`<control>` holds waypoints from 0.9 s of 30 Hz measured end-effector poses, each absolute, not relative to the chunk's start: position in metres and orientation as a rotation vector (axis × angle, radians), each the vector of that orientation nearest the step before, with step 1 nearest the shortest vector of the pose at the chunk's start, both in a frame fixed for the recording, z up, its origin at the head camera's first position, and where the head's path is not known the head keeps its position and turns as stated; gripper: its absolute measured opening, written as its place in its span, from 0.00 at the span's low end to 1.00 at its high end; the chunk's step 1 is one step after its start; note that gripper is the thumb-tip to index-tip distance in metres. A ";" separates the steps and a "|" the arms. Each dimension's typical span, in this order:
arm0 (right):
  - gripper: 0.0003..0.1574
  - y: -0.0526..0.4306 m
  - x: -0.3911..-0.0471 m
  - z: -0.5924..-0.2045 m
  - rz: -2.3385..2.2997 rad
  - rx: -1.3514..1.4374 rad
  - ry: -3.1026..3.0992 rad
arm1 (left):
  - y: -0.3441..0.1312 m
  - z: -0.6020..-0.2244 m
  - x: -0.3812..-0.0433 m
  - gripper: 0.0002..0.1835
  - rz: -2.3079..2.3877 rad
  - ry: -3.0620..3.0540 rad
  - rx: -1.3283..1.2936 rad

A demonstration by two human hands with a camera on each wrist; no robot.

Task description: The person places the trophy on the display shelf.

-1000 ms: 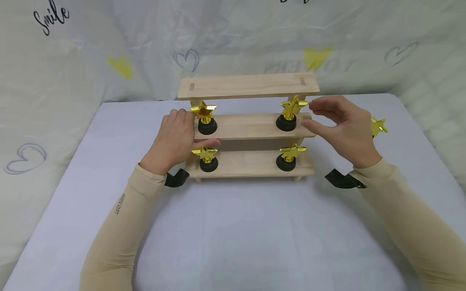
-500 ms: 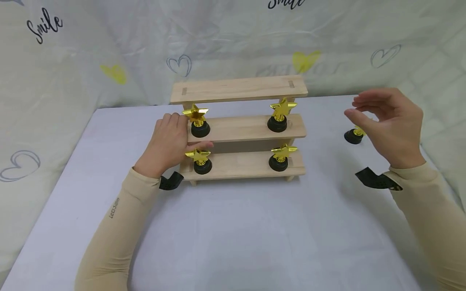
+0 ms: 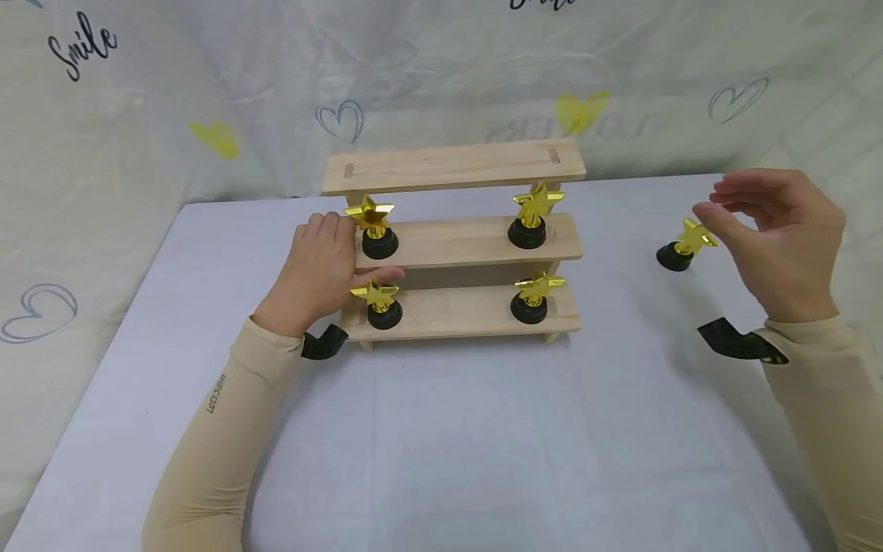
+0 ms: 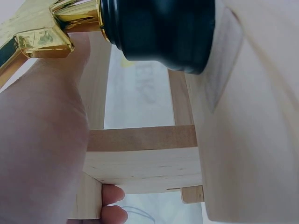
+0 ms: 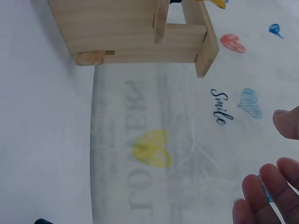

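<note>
A three-tier wooden shelf (image 3: 455, 162) stands on the table. My left hand (image 3: 317, 268) grips its left end at the middle tier, thumb along the front and fingertips (image 4: 112, 193) round the side. Star trophies, gold on black bases, stand at both ends of two tiers: middle left (image 3: 379, 244), middle right (image 3: 527, 231), bottom left (image 3: 383, 314) and bottom right (image 3: 529, 308). To the right, another star trophy (image 3: 674, 257) is on the table. My right hand (image 3: 786, 238) is just right of it, fingers loosely bent and holding nothing; whether it touches the star I cannot tell.
The white table (image 3: 441, 429) extends in front of the shelf and to both sides. Close behind it hangs a pale printed sheet (image 3: 441, 69) with hearts and lettering. The top tier bears no trophy.
My right hand has moved right, from beside the middle-tier right trophy to the one on the table. My left hand keeps its grip on the shelf. The head view has shifted slightly.
</note>
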State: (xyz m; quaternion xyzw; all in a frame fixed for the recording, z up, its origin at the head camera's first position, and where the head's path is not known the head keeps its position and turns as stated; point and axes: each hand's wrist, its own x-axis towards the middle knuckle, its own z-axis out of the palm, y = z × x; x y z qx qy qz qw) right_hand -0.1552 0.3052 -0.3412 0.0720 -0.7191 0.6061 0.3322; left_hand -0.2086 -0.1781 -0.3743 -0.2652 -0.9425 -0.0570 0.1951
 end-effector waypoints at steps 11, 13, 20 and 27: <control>0.23 0.323 -0.158 -0.351 1.418 -0.009 -2.024 | -0.176 -0.377 -0.209 0.61 -0.169 -2.613 -0.729; 0.23 0.327 -0.158 -0.353 1.344 -0.083 -2.081 | -0.177 -0.377 -0.209 0.60 -0.165 -2.626 -0.728; 0.24 0.336 -0.160 -0.360 1.353 -0.191 -2.085 | -0.178 -0.375 -0.209 0.49 -0.166 -2.664 -0.737; 0.26 0.349 -0.165 -0.370 1.414 -0.289 -2.130 | -0.176 -0.376 -0.209 0.63 -0.169 -2.634 -0.733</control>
